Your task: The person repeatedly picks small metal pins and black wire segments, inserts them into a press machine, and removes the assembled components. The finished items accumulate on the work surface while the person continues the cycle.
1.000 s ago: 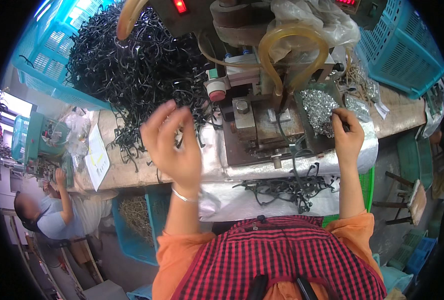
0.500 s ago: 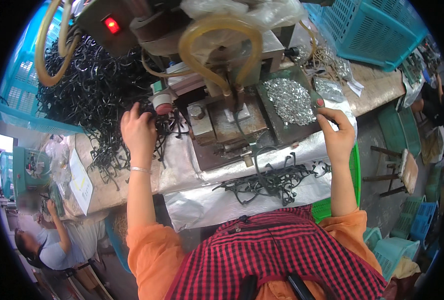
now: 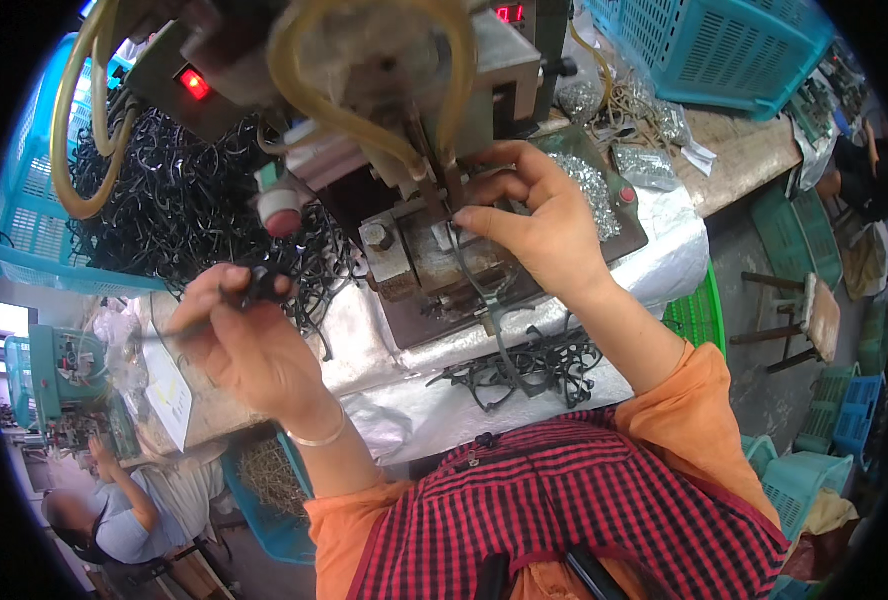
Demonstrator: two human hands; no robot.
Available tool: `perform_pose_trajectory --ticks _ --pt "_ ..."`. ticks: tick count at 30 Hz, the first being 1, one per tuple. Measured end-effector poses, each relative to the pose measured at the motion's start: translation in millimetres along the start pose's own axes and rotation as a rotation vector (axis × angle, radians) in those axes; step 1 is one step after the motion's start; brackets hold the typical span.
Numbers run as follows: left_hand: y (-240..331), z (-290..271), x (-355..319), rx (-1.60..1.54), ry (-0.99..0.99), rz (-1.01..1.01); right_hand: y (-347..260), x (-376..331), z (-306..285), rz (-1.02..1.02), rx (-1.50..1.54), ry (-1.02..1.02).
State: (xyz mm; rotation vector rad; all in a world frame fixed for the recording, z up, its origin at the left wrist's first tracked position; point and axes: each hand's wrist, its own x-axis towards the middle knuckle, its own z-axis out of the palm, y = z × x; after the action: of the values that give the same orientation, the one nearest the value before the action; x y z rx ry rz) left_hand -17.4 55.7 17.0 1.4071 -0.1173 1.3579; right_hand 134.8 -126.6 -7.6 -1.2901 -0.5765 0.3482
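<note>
My left hand (image 3: 259,350) is closed around a thin black curved part (image 3: 264,287), which is smeared by motion. It hovers in front of a large heap of similar black parts (image 3: 184,190). My right hand (image 3: 534,225) pinches at the working point of a bench machine (image 3: 389,245), directly below its two upright tips (image 3: 439,190). Whatever lies between those fingertips is too small to make out. Another dark curved strip (image 3: 486,292) runs from the fixture down over its front edge. Behind my right hand, a green tray (image 3: 644,235) holds small silvery metal pieces (image 3: 589,185).
Yellow hoses (image 3: 304,95) loop above the fixture. A red push button (image 3: 284,222) sits left of it. Several black parts (image 3: 539,370) lie on silver sheeting near my apron. Blue crates (image 3: 709,55) stand far right. A co-worker (image 3: 114,515) sits at far left.
My right hand has moved left from the silvery pieces' tray to the machine's tips. My left hand has come back toward me from the heap, carrying a black part. The view has shifted slightly.
</note>
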Motion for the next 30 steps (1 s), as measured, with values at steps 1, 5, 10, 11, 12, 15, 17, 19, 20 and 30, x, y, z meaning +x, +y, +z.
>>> perform_pose_trajectory --ticks 1,5,10,11,12,15,17,19,20,30 --pt "11.7 9.7 5.1 -0.042 -0.123 0.089 -4.7 -1.3 4.9 0.026 0.056 -0.014" --pt "-3.5 20.5 26.0 0.134 -0.119 0.105 -14.5 -8.7 17.7 0.088 0.119 0.034" --pt "9.1 26.9 2.6 0.194 -0.243 0.202 -21.8 -28.0 0.8 -0.144 -0.069 -0.099" --pt "6.4 33.0 -7.2 0.183 -0.306 0.227 -14.5 -26.4 -19.6 -0.189 -0.316 -0.093" --pt "6.8 33.1 -7.4 0.266 -0.477 0.326 1.4 -21.8 -44.0 -0.331 -0.675 0.041" --pt "1.8 43.9 -23.4 0.437 -0.677 0.513 54.8 -21.7 -89.5 -0.244 -1.415 0.289" --pt "0.6 53.0 -27.3 0.521 -0.782 0.515 74.0 -18.0 -101.8 -0.391 -1.312 0.274" --pt "-2.7 56.5 -29.5 0.551 -0.810 0.553 69.8 -9.3 -103.1 -0.437 -1.228 0.306" --pt "-4.6 58.0 -30.5 0.568 -0.824 0.573 68.7 -7.2 -102.9 -0.460 -1.184 0.320" --pt "-0.7 62.5 -28.4 0.492 -0.838 0.458 66.5 -14.3 -103.8 -0.152 -0.644 0.415"
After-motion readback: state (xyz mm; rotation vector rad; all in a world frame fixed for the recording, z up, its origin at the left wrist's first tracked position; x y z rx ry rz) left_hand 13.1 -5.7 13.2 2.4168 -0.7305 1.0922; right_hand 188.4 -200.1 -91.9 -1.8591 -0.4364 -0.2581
